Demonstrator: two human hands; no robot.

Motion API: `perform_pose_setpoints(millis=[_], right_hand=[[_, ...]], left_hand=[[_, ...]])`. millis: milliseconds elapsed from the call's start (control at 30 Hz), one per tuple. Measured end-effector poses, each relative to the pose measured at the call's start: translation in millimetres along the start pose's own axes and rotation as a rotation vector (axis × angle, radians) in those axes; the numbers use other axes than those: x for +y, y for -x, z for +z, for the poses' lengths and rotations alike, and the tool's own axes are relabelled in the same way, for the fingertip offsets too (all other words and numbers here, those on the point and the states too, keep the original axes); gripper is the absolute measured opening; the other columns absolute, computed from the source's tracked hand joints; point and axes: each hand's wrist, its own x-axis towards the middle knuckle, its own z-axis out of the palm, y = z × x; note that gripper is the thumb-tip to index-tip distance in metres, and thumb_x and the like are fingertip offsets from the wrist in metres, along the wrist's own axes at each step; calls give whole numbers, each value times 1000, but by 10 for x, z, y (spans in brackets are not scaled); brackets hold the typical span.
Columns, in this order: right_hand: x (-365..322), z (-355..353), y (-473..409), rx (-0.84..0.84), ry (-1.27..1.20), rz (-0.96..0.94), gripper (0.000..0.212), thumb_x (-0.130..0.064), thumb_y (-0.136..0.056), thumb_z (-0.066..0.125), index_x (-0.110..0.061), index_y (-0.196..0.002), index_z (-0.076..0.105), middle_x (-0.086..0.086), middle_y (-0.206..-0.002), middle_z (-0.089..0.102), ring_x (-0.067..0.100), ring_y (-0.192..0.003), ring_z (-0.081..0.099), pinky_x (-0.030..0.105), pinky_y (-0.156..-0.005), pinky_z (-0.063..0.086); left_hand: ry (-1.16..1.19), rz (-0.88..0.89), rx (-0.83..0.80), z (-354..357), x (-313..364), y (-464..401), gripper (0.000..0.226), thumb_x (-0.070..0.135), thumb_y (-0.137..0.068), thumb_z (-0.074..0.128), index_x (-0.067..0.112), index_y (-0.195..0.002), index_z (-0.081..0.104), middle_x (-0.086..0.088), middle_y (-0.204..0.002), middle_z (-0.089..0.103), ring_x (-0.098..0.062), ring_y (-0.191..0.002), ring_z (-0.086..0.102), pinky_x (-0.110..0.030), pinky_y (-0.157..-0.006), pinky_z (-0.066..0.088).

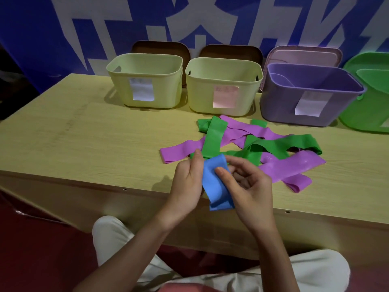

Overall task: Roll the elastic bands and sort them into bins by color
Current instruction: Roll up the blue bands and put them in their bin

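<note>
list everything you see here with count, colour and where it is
blue band: 1, blue, held in both hands at the table's near edge
green bands: several, tangled on the table
purple bands: several, tangled with the green
yellow bins: 2, back left and centre
purple bin: 1, back right
green bin: 1, far right, cut off
lids: brown 2, pink 1, behind the bins
table: 1, light wood
left hand, right hand: gripping the blue band

Dim, soft indoor light; faint shadows; wide-angle bending at edges.
</note>
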Motion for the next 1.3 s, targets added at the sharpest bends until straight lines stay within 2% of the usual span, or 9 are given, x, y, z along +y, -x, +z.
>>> perform_pose_setpoints(millis=[100,233,433,600,700,833,900,1033,1300], right_hand=[[-27,0,-4,-45,97,-87,29,-12,-85,69,-22,-111,63,-6,-75,60,0,-71,56,13,-68,46],[2,18,-14,12,181,-104,19,-18,-84,64,-27,-101,62,-16,-79,63,-2,-71,58,13,-68,46],[80,16,-20,17,261,-101,13,-27,-86,62,-17,-95,61,5,-70,57,15,-62,53,19,-57,42],[76,17,-41,19,307,-120,10,-32,-86,62,-23,-91,60,4,-64,49,3,-57,45,18,-52,38],[69,31,-23,2,193,-97,17,-31,-85,64,-22,-99,62,2,-64,51,5,-60,48,19,-54,41],[44,47,-11,-36,156,-127,31,-24,-89,63,-26,-120,58,-4,-65,47,1,-62,46,13,-58,37],[6,62,-12,-33,118,-128,26,-19,-87,62,-27,-112,60,-10,-81,65,-2,-76,59,12,-67,44],[3,68,-19,-2,215,-179,12,-18,-88,63,-28,-95,60,-15,-84,64,-2,-74,59,12,-66,44],[115,64,-29,43,311,-144,16,-33,-88,63,-17,-85,61,-6,-76,61,6,-64,54,17,-57,42]], left_hand=[[117,-201,-62,-14,85,4,33,26,-101,39,10,-74,48,-5,-53,45,-16,-48,46,-24,-47,33],[107,-296,-129,-30,166,-34,33,30,-99,41,14,-70,43,4,-45,37,-9,-37,36,-14,-38,25],[-126,116,-2,-56,24,-23,49,46,-96,39,22,-53,36,7,-46,33,-11,-47,33,-37,-49,26],[-204,266,63,-47,-51,30,51,48,-93,38,24,-49,31,7,-42,35,-7,-42,31,-34,-45,23],[-144,173,111,5,-11,37,51,41,-95,40,22,-48,32,8,-42,35,-6,-43,33,-35,-46,24],[79,-190,1,8,130,-33,42,36,-97,46,4,-69,50,-10,-56,41,-16,-48,39,-24,-45,28],[149,-296,-111,-26,207,-36,34,27,-98,41,11,-68,44,-2,-46,34,-12,-36,30,-16,-39,21],[114,-338,-195,-73,259,-61,37,30,-98,41,19,-64,34,6,-41,23,-7,-32,19,-14,-38,14],[-264,103,-14,-58,54,21,56,49,-97,35,16,-53,36,3,-42,38,-12,-44,36,-37,-50,29]])
